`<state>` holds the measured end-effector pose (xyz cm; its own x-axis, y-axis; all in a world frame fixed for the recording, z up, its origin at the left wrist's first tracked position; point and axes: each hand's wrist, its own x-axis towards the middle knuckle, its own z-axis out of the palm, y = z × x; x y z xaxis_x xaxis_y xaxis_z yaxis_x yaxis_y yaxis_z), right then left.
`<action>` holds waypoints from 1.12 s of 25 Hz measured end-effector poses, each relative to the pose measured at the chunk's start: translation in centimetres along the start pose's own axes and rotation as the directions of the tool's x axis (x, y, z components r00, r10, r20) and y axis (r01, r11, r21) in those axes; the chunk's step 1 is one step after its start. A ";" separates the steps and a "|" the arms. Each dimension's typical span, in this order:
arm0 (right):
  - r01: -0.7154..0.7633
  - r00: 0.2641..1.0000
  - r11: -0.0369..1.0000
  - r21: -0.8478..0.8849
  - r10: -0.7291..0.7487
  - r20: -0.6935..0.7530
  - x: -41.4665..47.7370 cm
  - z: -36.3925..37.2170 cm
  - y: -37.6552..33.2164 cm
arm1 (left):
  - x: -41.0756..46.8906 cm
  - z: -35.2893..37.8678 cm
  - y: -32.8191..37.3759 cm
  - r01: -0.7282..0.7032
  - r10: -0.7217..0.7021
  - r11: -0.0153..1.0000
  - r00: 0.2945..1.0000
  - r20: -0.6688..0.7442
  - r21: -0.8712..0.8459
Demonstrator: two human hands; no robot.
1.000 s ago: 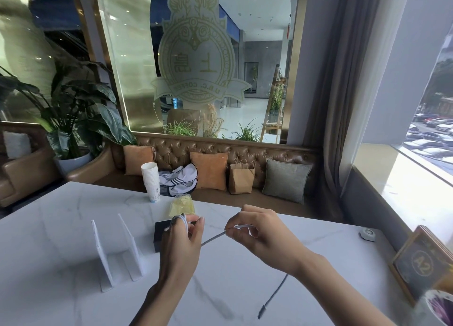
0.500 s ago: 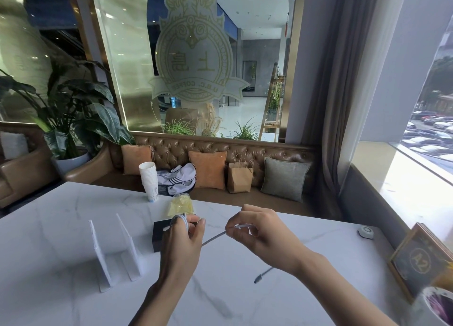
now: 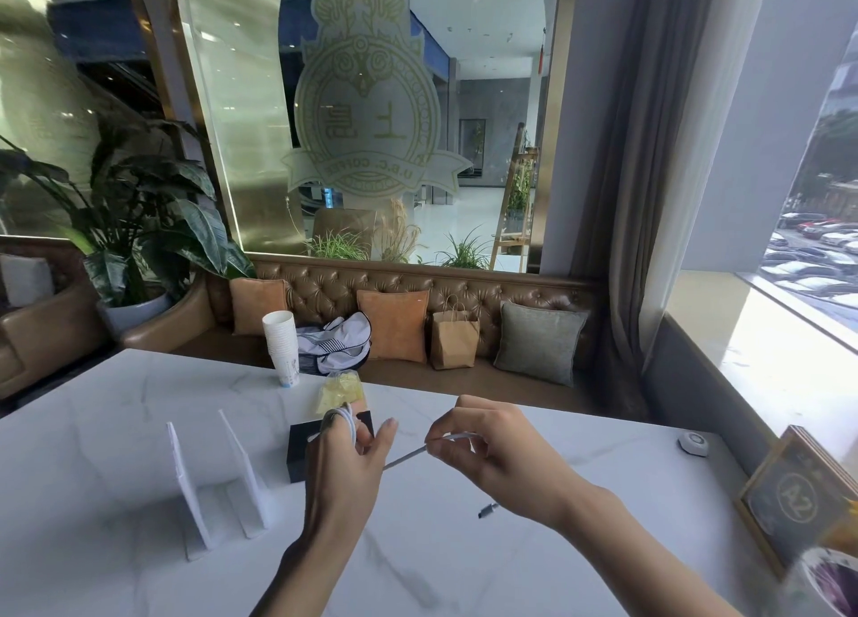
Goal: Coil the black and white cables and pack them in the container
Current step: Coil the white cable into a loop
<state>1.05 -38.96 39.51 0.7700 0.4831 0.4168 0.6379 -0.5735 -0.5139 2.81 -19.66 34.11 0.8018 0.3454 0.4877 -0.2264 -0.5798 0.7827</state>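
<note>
Head view gives me both hands raised over the white marble table [image 3: 116, 431]. The left hand [image 3: 341, 472] stands upright with its back toward me; several turns of the white cable [image 3: 346, 424] are wound round its upper fingers [image 3: 332, 424], which stay fairly straight and close together, while the thumb [image 3: 385, 435] sticks up, apart from the loops. So I read that hand as carrying the coil on its fingers, not clenched.

From the coil a straight run of the cable crosses the gap to the right hand [image 3: 497, 449]. There the thumb and forefinger pinch the cable near its fingertips [image 3: 434, 444], and the other fingers curl loosely inward round it. The free end of the cable shows again below the right wrist, where its plug [image 3: 487, 510] hangs just above or on the table; I cannot tell which.

Behind the left hand a black box [image 3: 299, 454] sits on the table, partly hidden by the hand; whether it is open I cannot tell. A small yellow bag [image 3: 341, 389] lies just beyond it, and a stack of paper cups [image 3: 282, 349] stands near the far edge. To the left of the hands two white upright panels [image 3: 211, 472] stand side by side on the table. I see no black cable clearly.
</note>
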 end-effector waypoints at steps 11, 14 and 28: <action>0.025 1.000 1.000 -0.015 -0.025 -0.001 -0.1 0.1 0.3 | -0.2 0.7 -0.6 0.067 -0.069 0.997 0.995 0.067 0.040; 0.022 1.000 1.000 -0.021 -0.022 0.003 -0.2 0.1 0.3 | -0.2 0.7 -0.8 0.054 -0.061 0.994 0.996 0.063 0.099; 0.003 1.000 0.999 0.040 -0.002 -0.027 -0.4 -0.7 0.2 | -0.7 0.2 -0.9 0.034 -0.034 0.998 0.999 0.003 0.061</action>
<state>0.87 -39.73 39.70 0.7686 0.4664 0.4378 0.6395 -0.5453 -0.5418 2.57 -19.53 33.00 0.8107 0.3628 0.4595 -0.1648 -0.6118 0.7737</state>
